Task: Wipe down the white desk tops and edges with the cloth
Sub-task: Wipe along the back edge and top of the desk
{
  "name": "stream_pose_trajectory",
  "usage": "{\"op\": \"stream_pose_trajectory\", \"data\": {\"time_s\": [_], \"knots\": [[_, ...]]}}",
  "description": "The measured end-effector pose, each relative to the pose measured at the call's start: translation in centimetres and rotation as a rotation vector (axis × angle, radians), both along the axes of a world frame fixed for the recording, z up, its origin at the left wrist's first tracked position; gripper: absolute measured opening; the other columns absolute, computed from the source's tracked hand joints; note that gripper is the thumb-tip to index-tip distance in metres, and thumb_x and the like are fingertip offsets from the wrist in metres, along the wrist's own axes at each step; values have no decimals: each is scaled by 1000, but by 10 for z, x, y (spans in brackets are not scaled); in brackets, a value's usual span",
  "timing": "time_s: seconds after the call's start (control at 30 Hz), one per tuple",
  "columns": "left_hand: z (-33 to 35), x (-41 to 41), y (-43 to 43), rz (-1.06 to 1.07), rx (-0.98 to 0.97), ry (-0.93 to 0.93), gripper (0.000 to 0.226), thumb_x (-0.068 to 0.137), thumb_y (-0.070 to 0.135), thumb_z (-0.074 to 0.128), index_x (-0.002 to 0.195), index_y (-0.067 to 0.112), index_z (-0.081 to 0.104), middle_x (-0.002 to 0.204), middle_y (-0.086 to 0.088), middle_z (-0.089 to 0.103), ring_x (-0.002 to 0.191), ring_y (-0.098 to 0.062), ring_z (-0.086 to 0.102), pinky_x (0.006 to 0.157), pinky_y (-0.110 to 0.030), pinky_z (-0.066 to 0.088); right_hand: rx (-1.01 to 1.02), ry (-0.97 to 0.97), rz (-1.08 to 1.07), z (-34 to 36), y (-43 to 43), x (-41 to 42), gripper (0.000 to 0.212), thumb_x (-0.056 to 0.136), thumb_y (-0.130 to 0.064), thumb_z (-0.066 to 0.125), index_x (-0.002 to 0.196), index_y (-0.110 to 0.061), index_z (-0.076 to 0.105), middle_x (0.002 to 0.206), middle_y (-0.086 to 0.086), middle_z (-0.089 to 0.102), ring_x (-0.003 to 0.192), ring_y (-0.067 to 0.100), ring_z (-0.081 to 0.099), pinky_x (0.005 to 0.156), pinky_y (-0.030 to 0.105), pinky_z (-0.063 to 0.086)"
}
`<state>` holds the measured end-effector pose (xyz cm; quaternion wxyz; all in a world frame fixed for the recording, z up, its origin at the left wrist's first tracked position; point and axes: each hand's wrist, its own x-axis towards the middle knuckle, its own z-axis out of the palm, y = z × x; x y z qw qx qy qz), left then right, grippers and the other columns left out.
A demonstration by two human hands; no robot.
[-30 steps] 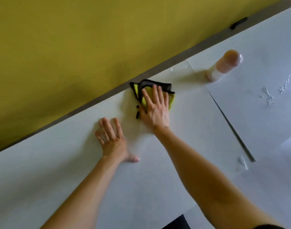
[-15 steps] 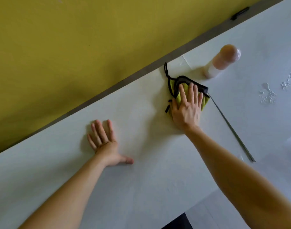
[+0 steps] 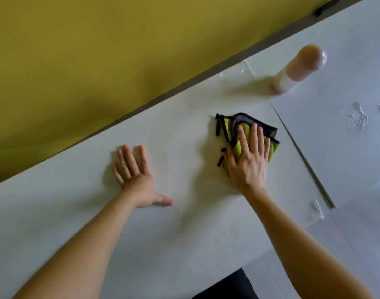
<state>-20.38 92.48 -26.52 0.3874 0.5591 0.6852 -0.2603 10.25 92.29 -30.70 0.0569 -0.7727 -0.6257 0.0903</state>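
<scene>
Right hand (image 3: 248, 162) presses the cloth (image 3: 234, 130) with straight fingers; left hand (image 3: 139, 182) rests flat, fingers spread, on the white surface (image 3: 184, 234)

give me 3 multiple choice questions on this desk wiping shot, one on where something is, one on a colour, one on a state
1. Where is the bottle relative to the cloth?
A) on top of it
B) left of it
C) beyond it, to the right

2. What colour is the cloth's face?
A) yellow-green
B) red
C) blue

3. How is the left hand?
A) in a fist
B) flat on the desk, fingers straight
C) gripping the bottle

Answers:
1 C, it stands apart, farther back and rightward.
2 A, yellow-green with black edging shows around the right hand.
3 B, palm down, holding nothing.
</scene>
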Motion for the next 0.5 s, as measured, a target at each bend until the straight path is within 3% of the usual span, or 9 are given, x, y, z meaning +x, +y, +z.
{"op": "stream_pose_trajectory", "data": {"time_s": [0.2,0.3,0.4,0.5], "knots": [[0,3,1,12,30,27,197,37,89,91,144,17,-59,146,-28,-65,139,-45,-60,123,-68,-23,9,51,-79,7,141,-40,78,104,-66,32,173,-30,24,182,12,8,169,31,4,135,56,1],[1,4,1,4,44,53,198,36,89,91,145,18,-58,145,-27,-66,138,-44,-61,122,-66,-24,76,78,-72,0,116,-67,74,105,-62,39,171,-28,32,181,13,15,168,32,10,135,56,4],[3,4,1,-22,63,43,198,34,90,90,142,20,-60,140,-25,-69,138,-43,-60,122,-67,-24,120,110,313,3,21,-88,75,101,-55,58,169,-28,38,180,13,19,168,32,12,136,55,7],[0,4,-2,-14,98,48,199,32,90,91,145,22,-58,149,-27,-63,141,-43,-59,124,-69,-22,33,107,829,3,-48,-68,72,105,-54,58,169,-30,37,181,8,17,169,29,9,136,55,9]]}}
